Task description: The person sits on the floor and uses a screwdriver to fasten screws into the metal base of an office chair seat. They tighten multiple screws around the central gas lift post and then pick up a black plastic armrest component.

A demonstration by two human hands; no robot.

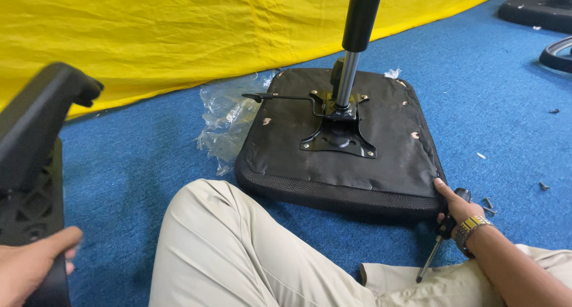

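Observation:
A black chair seat (pixel 381 146) lies upside down on the blue carpet, with a metal mounting plate (pixel 338 137) and an upright gas lift cylinder (pixel 356 45) fixed at its middle. My right hand (pixel 457 210) grips a black-handled screwdriver (pixel 440 238) with its tip pointing down, and its fingers touch the seat's near right corner. My left hand (pixel 33 264) holds a black plastic armrest (pixel 36 158) at the left edge of the view.
A yellow cloth (pixel 179 33) covers the floor behind the seat. Crumpled clear plastic wrap (pixel 229 119) lies left of the seat. Loose screws (pixel 487 205) sit on the carpet at right. My bent leg in beige trousers (pixel 238 253) fills the foreground. Other black chair parts (pixel 536 9) lie far right.

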